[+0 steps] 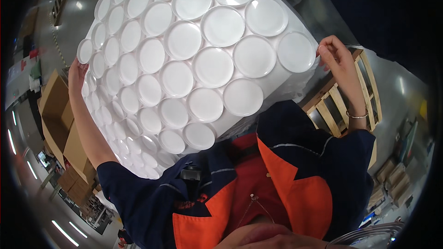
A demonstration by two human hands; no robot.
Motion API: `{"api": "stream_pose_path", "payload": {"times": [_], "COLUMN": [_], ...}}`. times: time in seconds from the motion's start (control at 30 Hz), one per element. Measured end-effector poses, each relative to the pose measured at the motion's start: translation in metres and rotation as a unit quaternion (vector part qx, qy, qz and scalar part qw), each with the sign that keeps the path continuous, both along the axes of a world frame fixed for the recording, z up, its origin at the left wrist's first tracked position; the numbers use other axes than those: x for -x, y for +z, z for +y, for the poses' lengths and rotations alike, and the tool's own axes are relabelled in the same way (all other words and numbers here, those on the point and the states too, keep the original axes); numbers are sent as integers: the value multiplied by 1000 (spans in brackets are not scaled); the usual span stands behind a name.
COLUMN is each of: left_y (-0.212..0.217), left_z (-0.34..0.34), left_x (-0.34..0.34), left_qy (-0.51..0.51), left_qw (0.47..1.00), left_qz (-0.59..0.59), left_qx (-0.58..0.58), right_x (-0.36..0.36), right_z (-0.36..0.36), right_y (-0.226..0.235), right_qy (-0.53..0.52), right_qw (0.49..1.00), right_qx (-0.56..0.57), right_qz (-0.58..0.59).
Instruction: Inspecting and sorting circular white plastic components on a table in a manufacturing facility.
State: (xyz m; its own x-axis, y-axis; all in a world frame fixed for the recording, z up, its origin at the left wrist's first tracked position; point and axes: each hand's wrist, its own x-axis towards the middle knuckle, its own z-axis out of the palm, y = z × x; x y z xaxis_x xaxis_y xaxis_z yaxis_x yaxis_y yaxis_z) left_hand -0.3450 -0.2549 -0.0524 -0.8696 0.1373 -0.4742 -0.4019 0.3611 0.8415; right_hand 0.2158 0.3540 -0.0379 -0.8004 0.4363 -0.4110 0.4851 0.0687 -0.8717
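left hand (77, 74) | right hand (333, 54) | grip wrapped pack of white cups (194, 60)

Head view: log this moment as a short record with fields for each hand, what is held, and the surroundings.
held thing: big wrapped block of white round lids, packed in rows under clear film
left hand: pressed against the block's left side, arm stretched out
right hand: fingers gripping the block's right edge
wrist: thin bracelet on the right wrist
clothing: dark blue jacket with orange panels
surroundings: wooden pallet at right, cardboard boxes at left, grey floor
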Motion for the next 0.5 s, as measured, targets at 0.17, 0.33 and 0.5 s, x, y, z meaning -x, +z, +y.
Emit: {"api": "stream_pose_path", "payload": {"times": [0.17,0.33,0.5], "left_y": [3,3,3], "left_z": [-6,1,8], "left_x": [2,-3,-10], "left_qy": [-77,-68,-70], "left_qw": [997,997,995], "left_qz": [9,19,37], "left_qx": [25,41,61], "right_x": [11,19,30], "right_z": [-3,3,2], "right_y": [-5,-21,-37], "right_qy": [33,-6,17], "right_qw": [999,1000,989], "right_qx": [-34,22,-137], "right_qz": [18,-1,46]}}
